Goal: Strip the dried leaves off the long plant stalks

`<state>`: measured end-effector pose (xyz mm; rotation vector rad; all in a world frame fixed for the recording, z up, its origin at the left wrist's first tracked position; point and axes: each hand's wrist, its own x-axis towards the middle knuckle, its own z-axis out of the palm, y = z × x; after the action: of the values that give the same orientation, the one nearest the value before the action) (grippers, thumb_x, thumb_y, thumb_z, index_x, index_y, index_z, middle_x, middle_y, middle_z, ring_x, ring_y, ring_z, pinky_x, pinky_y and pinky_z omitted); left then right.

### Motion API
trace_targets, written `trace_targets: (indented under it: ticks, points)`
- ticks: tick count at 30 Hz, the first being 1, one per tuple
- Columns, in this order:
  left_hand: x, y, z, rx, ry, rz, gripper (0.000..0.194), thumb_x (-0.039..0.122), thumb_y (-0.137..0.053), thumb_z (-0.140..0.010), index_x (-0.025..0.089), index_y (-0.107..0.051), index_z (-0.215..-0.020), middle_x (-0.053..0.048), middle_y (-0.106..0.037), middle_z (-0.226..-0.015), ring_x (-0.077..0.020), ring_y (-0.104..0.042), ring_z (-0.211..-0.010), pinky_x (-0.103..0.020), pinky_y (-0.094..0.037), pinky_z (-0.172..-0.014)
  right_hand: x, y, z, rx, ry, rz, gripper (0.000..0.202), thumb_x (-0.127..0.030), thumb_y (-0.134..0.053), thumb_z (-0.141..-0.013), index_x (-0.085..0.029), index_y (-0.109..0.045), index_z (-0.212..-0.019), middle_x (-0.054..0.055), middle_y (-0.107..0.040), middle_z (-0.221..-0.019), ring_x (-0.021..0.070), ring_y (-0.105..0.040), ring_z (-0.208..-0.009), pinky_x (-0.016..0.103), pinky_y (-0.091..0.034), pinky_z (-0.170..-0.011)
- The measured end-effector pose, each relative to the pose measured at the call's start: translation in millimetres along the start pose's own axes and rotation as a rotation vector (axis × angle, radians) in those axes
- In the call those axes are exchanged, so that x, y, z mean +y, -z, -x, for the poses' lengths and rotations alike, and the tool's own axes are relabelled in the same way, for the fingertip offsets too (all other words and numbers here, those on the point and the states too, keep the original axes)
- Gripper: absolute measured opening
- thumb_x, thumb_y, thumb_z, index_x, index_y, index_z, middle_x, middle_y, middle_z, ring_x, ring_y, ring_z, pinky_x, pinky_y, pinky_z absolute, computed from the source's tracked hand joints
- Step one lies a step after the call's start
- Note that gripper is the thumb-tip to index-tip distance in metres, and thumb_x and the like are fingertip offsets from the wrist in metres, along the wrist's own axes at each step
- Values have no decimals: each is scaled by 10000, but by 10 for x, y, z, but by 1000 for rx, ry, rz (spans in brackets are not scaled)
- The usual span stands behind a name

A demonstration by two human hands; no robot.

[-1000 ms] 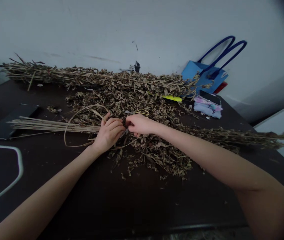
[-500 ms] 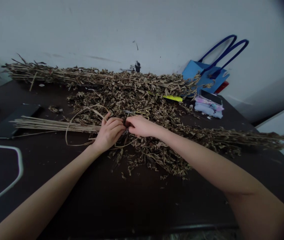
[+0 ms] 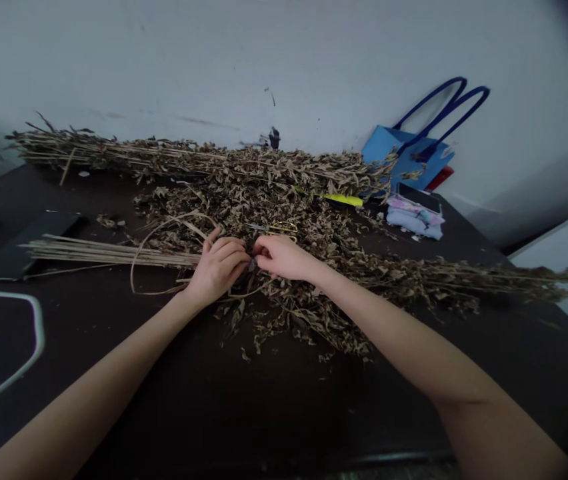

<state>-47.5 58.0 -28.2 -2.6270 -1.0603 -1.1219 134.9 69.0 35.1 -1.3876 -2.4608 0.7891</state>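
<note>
A bundle of dried plant stems (image 3: 109, 252) lies crosswise on the dark table, bare stalks to the left and withered leaves (image 3: 414, 277) to the right. Curled over the middle of this bundle is my left hand (image 3: 219, 267), fingers closed on it. My right hand (image 3: 284, 257) is pinched right beside the left fingertips; whatever it grips is hidden. A thin dry strip (image 3: 134, 267) loops out to the left of my left hand. Just behind my right hand, gold-handled scissors (image 3: 284, 229) rest on loose dried leaves.
A second dried bundle (image 3: 164, 157) runs along the wall. At the back right are a blue bag (image 3: 384, 143), a phone (image 3: 419, 197) on a pastel cloth (image 3: 414, 219) and a yellow object (image 3: 344, 199). A dark flat object (image 3: 24, 247) and a white-edged item (image 3: 39, 327) lie left.
My right hand has shifted very slightly while staying pinched beside the left one. The left hand keeps its place on the bundle. The whole view has moved a little.
</note>
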Motion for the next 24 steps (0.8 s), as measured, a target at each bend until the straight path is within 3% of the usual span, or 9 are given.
trace_targets:
  ticks: [4, 9, 15, 19, 24]
  points:
    - [-3, 11, -1, -6, 4, 13, 106, 182, -530, -847, 211, -632, -842, -26, -661, -883, -195, -564, -1020, -487, -238, -1071, -18, -22, -35, 44, -21, -45, 57, -114, -496, -735, -144, -543, -722, 11, -611, -661, 109, -580, -516, 219, -440, -578]
    - [9, 41, -10, -23, 15, 28, 117, 180, -526, -845, 223, -635, -845, -26, -664, -884, -203, -561, -1022, -491, -247, -1058, 53, -82, 10, 119, -117, -207, 73, -130, -432, -788, -158, -495, -813, -18, -565, -579, 101, -564, -433, 192, -446, -447]
    - [70, 72, -69, -59, 85, 22, 189, 202, -514, -854, 214, -623, -1006, -66, -643, -1006, -227, -531, -1063, -474, -282, -1017, 124, -137, 113, 234, -112, -409, 171, -73, -388, -788, -184, -437, -908, -32, -560, -737, 62, -577, -504, 188, -509, -503]
    - [116, 113, -188, -187, 103, -16, 155, 237, -504, -861, 209, -639, -932, -69, -629, -972, -247, -519, -1033, -459, -322, -952, 162, -196, 154, 260, -87, -487, 127, -106, -413, -798, -183, -461, -888, -44, -538, -708, 64, -568, -504, 194, -511, -510]
    - [64, 233, -374, -404, -22, -38, 147, 169, -484, -843, 203, -622, -805, -38, -625, -866, -224, -547, -919, -473, -295, -950, 186, -220, 198, 275, -69, -508, 106, -116, -426, -804, -178, -495, -856, -57, -537, -620, 83, -582, -502, 204, -493, -545]
